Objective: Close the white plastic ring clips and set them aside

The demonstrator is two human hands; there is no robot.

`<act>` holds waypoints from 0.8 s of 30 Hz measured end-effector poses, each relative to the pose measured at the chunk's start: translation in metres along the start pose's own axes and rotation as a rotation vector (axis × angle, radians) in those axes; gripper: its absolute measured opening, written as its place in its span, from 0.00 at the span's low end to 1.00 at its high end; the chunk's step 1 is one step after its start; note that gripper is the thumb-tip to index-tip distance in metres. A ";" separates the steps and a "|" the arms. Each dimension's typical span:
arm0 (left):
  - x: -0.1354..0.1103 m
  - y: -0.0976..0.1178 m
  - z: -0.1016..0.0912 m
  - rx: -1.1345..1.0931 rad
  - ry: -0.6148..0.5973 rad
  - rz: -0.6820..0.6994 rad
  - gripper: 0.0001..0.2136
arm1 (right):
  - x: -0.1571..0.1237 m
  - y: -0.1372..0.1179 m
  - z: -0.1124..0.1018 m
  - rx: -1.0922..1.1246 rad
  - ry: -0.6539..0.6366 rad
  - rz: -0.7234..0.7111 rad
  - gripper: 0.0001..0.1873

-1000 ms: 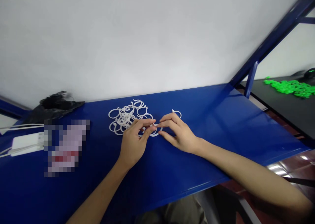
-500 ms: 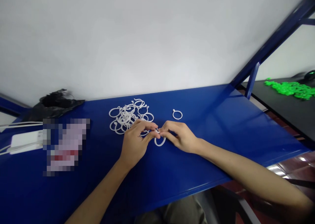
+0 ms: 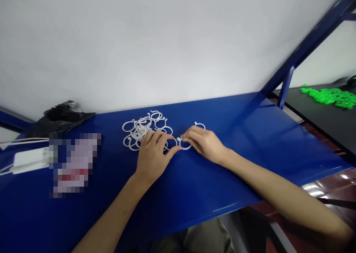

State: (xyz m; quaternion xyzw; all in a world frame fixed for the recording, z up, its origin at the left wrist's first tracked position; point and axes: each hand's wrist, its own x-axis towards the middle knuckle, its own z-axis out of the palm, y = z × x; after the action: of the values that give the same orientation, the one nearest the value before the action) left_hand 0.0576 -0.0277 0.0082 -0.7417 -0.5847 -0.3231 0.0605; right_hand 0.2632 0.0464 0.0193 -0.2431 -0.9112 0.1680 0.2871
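Observation:
A pile of several white plastic rings (image 3: 141, 130) lies on the blue table (image 3: 250, 141). My left hand (image 3: 152, 156) rests just in front of the pile, fingers curled, its fingertips on a ring at the pile's near edge. My right hand (image 3: 204, 143) pinches a single white ring (image 3: 185, 144) that lies between the two hands. Another lone ring (image 3: 199, 125) shows partly behind my right hand's fingers.
A black crumpled bag (image 3: 59, 116) sits at the back left by the wall. A white box with cables (image 3: 29, 159) and a blurred patch lie at the left. A dark side table at the right carries green pieces (image 3: 330, 96). A blue frame post (image 3: 285, 88) rises at the right.
Both hands moved away from me toward the pile. The ring held up between them half a second ago is now down on the table in my right hand's fingers.

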 end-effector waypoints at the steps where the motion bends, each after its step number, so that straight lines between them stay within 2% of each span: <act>1: 0.000 -0.001 0.001 0.067 -0.034 0.010 0.12 | 0.002 0.007 -0.002 -0.065 0.044 0.061 0.12; 3: -0.002 -0.003 0.003 0.146 -0.100 0.041 0.12 | 0.006 0.022 -0.006 -0.197 0.140 0.180 0.12; 5: -0.003 -0.004 0.003 0.165 -0.134 0.079 0.07 | 0.007 0.036 -0.009 -0.326 0.184 0.256 0.11; 7: -0.003 -0.004 0.002 0.135 -0.132 0.125 0.03 | 0.007 0.046 -0.009 -0.421 0.169 0.284 0.11; 10: -0.003 0.000 0.000 0.021 -0.089 0.190 0.03 | 0.006 0.047 -0.008 -0.459 0.162 0.257 0.12; 14: -0.002 0.008 -0.003 -0.089 -0.001 0.229 0.04 | 0.007 0.027 -0.007 -0.255 0.203 0.109 0.14; 17: -0.003 0.011 -0.004 -0.076 0.052 0.245 0.05 | 0.006 0.008 -0.002 0.030 0.085 0.012 0.14; 20: -0.005 0.011 -0.002 -0.048 0.073 0.269 0.06 | 0.003 -0.002 0.006 0.186 -0.007 0.080 0.13; 24: -0.006 0.012 0.001 -0.126 0.063 0.206 0.13 | 0.000 -0.003 0.011 0.216 0.043 0.158 0.11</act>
State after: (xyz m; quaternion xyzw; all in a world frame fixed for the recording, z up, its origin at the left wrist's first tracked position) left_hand 0.0683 -0.0355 0.0077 -0.7895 -0.4818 -0.3745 0.0651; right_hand 0.2553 0.0420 0.0119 -0.2852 -0.8595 0.2821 0.3169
